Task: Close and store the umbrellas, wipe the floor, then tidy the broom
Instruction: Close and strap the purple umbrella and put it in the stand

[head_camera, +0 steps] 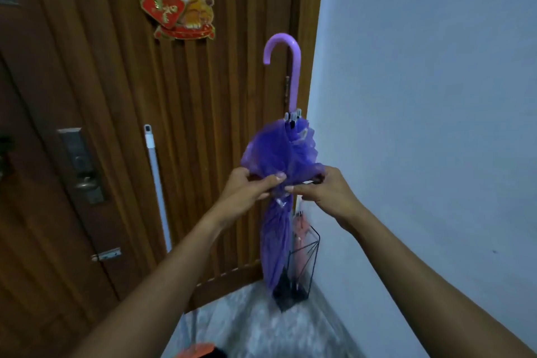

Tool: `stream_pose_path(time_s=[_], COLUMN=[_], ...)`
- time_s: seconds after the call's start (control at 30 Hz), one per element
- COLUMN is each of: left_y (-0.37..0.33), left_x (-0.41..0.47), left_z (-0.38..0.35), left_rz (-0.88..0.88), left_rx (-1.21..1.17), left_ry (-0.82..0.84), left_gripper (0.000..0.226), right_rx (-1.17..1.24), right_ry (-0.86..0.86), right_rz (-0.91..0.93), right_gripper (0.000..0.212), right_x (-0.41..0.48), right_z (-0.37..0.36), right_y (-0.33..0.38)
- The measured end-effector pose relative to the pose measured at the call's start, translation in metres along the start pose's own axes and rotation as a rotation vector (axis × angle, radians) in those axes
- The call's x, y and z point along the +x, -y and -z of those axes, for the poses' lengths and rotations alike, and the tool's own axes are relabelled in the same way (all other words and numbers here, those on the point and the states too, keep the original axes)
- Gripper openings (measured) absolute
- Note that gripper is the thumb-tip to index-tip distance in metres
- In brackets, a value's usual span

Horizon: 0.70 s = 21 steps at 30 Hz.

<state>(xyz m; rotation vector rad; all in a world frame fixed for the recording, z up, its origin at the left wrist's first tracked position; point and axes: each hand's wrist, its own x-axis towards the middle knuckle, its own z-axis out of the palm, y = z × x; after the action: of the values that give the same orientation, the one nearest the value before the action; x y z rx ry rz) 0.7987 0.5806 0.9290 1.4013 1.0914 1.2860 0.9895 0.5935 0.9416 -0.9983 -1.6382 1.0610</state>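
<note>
Left hand and right hand both grip the folded purple umbrella at mid-canopy; its tip stands below them in the wire stand, handle upward.

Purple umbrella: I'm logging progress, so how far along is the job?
Done: a pink umbrella already stands in the black wire stand. In hand: both hands, left and right, cinch the folded purple crook-handled umbrella, tip down by the stand. Left: wiping the grey floor and tidying the white-handled broom leaning on the door.
</note>
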Motion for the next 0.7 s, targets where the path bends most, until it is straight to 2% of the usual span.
stream_pose_path(time_s=[0.1,0.2,0.3,0.43,0.53,0.57,0.67,0.7], left_y=[0.028,0.064,0.099,0.156,0.195,0.208,0.247,0.257], left_x=[0.059,0.115,0.169,0.252,0.309,0.324,0.370,0.381], left_z=[-0.012,-0.021,-0.031,-0.042,-0.045,-0.046,-0.048,-0.050], left_rz=[-0.025,-0.003,0.064,0.147,0.237,0.271,0.404,0.438], left_rx=[-0.015,0.004,-0.003,0.036,0.045,0.044,0.065,0.062], left_ry=[0.030,0.045,0.085,0.146,0.233,0.247,0.158,0.128], left_gripper=[0.021,0.031,0.040,0.040,0.068,0.066,0.021,0.014], right_rx=[-0.091,-0.073,-0.084,-0.121,-0.139,-0.159,-0.170,-0.161], right_ry=[-0.011,0.055,0.017,0.007,0.053,0.070,0.117,0.130], right_rz=[0.004,-0.036,-0.052,-0.104,-0.155,-0.184,-0.258,-0.290], right_gripper=[0.037,0.044,0.034,0.027,0.018,0.019,0.021,0.022], right_x=[0.039,0.080,0.129,0.206,0.261,0.276,0.316,0.327], right_z=[0.021,0.040,0.057,0.082,0.104,0.108,0.115,0.115], right_y=[-0.026,-0.058,-0.105,-0.190,-0.252,-0.267,-0.308,-0.323])
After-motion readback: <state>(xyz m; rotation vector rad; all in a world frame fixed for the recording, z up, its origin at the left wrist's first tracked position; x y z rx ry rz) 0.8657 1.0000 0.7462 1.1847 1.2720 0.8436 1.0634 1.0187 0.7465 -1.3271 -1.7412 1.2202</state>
